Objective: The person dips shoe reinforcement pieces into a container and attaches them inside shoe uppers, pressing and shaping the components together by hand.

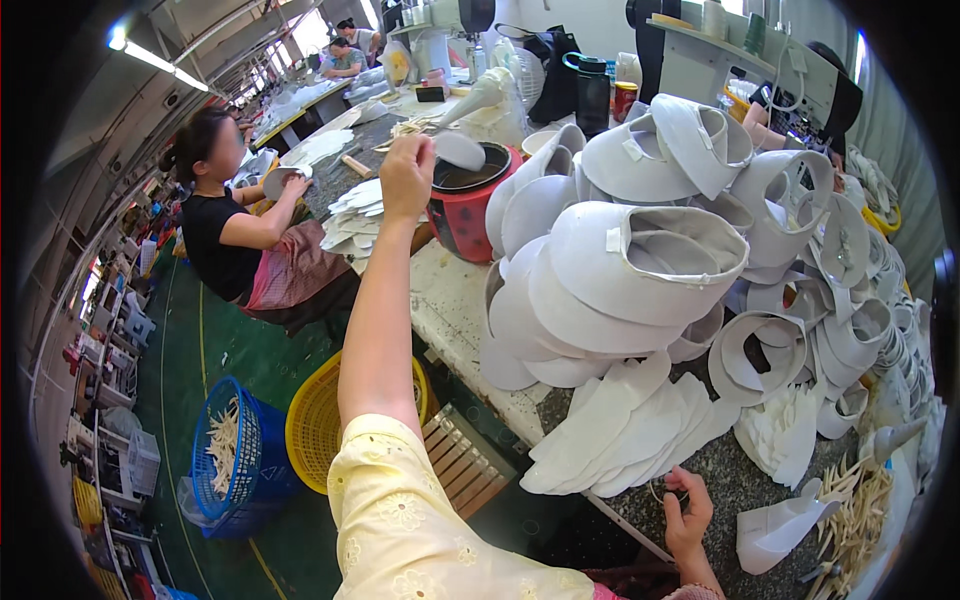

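Observation:
My left hand (408, 178) is raised at arm's length and closed, pinching the edge of a pale grey rounded flat piece (460, 152). That piece is over the mouth of a red pot (462, 222) with a dark inside. Low on the right, my right hand (690, 512) has its fingers loosely curled and apart, with nothing seen between them. It is beside a fanned stack of flat white pieces (630, 430). Behind that stack, curved white fabric shells (590, 295) are piled, nested in one another.
More shells and a small heap of wooden sticks (855, 510) are at the right. A yellow basket (312, 425) and a blue basket (245, 460) stand on the green floor. A co-worker (215, 205) sits left, hands on a white piece. A dark bottle (592, 95) stands behind the pot.

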`<state>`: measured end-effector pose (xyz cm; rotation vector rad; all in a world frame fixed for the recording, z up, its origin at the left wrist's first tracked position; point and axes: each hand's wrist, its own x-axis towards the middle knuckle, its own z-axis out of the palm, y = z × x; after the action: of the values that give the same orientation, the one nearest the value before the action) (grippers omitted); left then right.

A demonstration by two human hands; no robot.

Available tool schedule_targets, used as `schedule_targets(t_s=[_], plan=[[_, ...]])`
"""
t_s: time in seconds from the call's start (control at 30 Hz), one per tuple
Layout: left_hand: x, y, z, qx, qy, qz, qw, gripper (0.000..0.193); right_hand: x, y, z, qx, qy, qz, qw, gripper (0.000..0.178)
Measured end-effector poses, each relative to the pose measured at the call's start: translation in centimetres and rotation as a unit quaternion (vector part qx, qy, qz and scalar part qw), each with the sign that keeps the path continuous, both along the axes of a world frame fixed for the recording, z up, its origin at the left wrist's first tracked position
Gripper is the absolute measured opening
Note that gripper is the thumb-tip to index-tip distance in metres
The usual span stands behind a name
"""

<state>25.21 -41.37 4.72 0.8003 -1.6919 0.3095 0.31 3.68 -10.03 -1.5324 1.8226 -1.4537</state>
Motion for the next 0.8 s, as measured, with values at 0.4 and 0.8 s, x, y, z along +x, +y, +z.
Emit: schedule_targets(t_s=[0.4,0.8], plan=[[-1.7,-3.9,-0.8,0.319,-0.223,-0.013,0.921,0.01,0.0,-0.3,0.3,0.018,-0.012,0.001,1.0,0.03],[-6.9,-7.3,-1.7,0.454,-0.26,0.245,0.816,0.037,0.1,-0.5,0.5,0.026,0.034,-0.003,0.999,0.021]])
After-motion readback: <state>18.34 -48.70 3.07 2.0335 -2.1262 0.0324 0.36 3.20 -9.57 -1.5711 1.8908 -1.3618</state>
